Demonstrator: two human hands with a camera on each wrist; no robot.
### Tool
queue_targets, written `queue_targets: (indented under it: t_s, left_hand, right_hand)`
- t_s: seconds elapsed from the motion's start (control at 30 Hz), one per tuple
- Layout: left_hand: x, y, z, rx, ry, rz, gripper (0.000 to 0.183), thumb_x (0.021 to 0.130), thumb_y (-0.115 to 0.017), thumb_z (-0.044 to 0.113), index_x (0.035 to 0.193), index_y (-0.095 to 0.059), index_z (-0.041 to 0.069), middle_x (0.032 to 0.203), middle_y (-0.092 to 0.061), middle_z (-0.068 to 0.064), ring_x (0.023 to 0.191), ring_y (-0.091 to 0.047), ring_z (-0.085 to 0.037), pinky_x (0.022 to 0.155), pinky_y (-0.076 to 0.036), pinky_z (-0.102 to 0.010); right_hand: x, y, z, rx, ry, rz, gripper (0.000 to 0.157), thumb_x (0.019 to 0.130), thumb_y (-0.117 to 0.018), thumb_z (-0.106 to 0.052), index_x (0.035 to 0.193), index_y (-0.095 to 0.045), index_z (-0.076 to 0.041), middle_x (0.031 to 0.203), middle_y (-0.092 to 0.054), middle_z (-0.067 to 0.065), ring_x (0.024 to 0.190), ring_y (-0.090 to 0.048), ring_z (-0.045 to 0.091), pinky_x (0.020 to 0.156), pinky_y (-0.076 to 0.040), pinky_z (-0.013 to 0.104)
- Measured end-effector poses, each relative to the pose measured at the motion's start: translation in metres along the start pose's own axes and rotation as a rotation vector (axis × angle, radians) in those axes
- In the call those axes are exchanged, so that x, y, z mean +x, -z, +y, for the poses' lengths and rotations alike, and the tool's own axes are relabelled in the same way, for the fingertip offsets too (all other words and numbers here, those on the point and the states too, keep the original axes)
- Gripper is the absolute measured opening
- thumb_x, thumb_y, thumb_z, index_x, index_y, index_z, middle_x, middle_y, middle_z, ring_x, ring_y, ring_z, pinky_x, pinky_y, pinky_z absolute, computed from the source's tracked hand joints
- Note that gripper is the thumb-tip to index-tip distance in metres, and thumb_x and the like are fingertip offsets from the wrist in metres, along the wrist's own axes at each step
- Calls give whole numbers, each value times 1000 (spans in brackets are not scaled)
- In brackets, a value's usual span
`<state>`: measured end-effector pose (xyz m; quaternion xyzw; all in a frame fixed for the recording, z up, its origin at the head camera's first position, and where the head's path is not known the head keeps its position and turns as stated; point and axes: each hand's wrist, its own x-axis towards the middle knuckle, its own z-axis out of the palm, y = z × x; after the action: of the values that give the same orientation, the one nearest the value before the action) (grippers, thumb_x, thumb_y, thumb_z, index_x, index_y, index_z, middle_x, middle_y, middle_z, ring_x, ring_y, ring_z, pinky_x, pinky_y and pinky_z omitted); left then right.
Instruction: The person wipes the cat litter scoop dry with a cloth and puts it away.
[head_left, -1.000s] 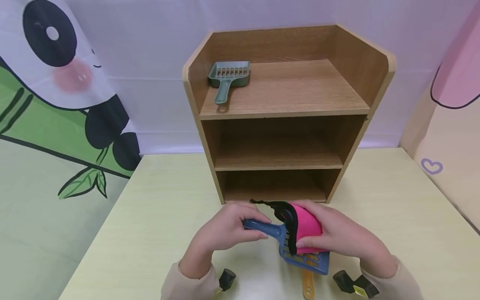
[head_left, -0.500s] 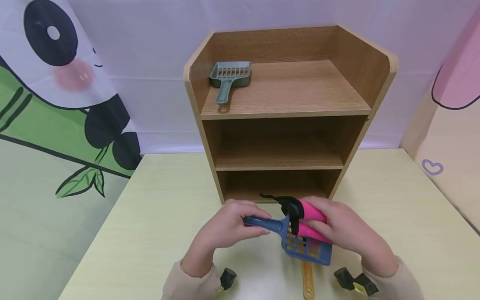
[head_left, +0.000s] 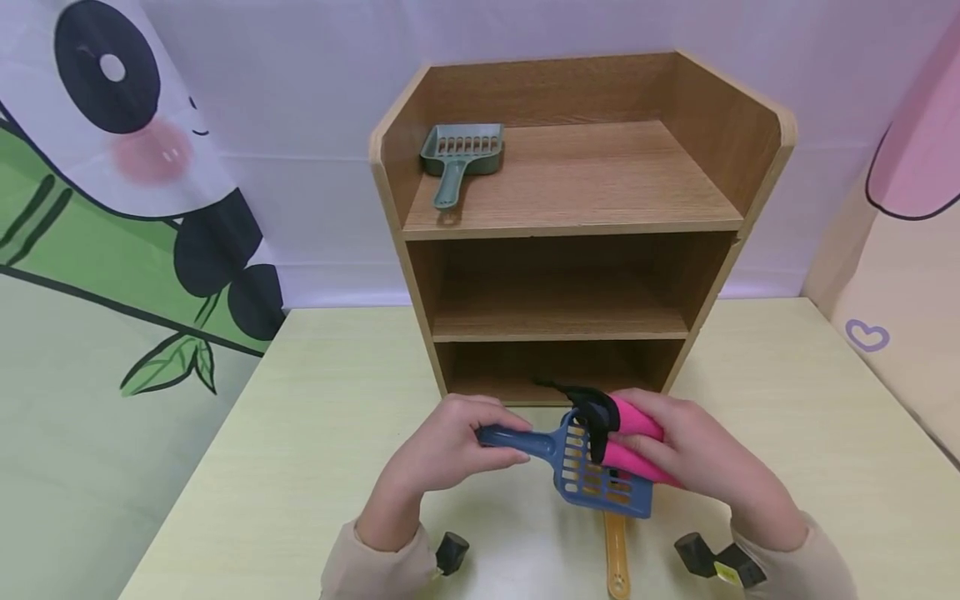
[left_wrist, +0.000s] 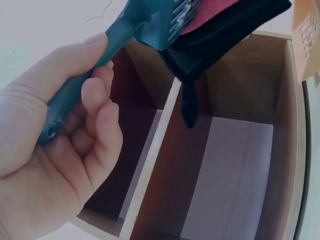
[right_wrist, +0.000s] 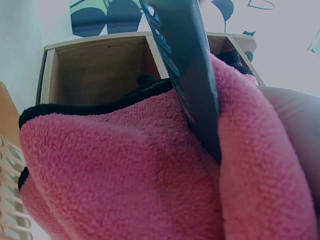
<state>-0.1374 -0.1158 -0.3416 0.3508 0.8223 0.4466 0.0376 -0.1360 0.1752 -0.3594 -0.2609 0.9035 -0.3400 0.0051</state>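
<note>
My left hand [head_left: 457,442] grips the handle of a blue slotted litter scoop [head_left: 561,454], fingers and thumb wrapped round it in the left wrist view. My right hand [head_left: 701,446] holds a fluffy pink cloth [head_left: 637,423] with black edging against the scoop's head. In the right wrist view the cloth [right_wrist: 125,165] is folded round both sides of the scoop [right_wrist: 187,65]. A black tail of the cloth [left_wrist: 188,107] dangles in the left wrist view. Below the blue scoop, an orange litter scoop [head_left: 617,554] lies on the table, its head mostly covered from above.
A wooden shelf unit [head_left: 573,227] with a top tray and two compartments stands just beyond the hands. On its top left sits a grey-green litter scoop [head_left: 453,171]. The pale table [head_left: 315,467] extends to both sides. A printed cloth backdrop [head_left: 315,167] hangs behind.
The cloth has shifted from across the scoop's slots to its far edge and folded over there. My right hand has moved slightly right. The blue scoop has lifted slightly away from me, showing more slots.
</note>
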Motion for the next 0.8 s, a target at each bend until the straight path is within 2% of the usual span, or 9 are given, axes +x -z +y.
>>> queue_targets:
  t_s: [0.17, 0.4, 0.5, 0.6, 0.8]
  left_hand:
    - [2, -4, -2, -19, -2, -24, 21, 78, -78, 15, 97, -74, 6, 84, -69, -3, 65, -50, -3, 55, -45, -18]
    - [7, -12, -3, -6, -15, -78, 21, 77, -78, 15, 97, -75, 8, 85, -70, -1, 70, -53, -1, 60, -47, -17]
    - [8, -13, -3, 20, -31, -67, 21, 77, -78, 16, 96, -75, 8, 85, -71, -1, 71, -53, -1, 60, -48, -17]
    - [8, -13, -3, 25, -17, -53, 21, 78, -78, 16, 96, -74, 8, 85, -70, -1, 69, -51, -2, 57, -46, -17]
    - [6, -9, -3, 33, 7, -15, 22, 78, -77, 18, 98, -74, 7, 84, -69, -2, 63, -48, -3, 52, -43, -17]
  right_hand:
    - [1, -6, -3, 4, 26, 6, 33, 86, -69, -29, 118, -59, -27, 97, -66, -11, 84, -59, 6, 69, -51, 24]
    - [2, -18, -10, -75, 71, 16, 39, 85, -69, -18, 122, -59, -25, 107, -67, -8, 89, -59, 7, 75, -52, 30]
    - [2, -18, -10, -126, 78, 44, 38, 84, -70, -19, 120, -60, -24, 106, -68, -7, 87, -60, 7, 74, -52, 30]
    - [2, -17, -8, -165, 72, 78, 37, 82, -72, -20, 117, -61, -22, 101, -68, -7, 82, -59, 6, 71, -52, 29]
    - [3, -9, -3, -177, 46, 106, 36, 81, -74, -19, 115, -61, -19, 92, -68, -7, 75, -58, 5, 64, -49, 24]
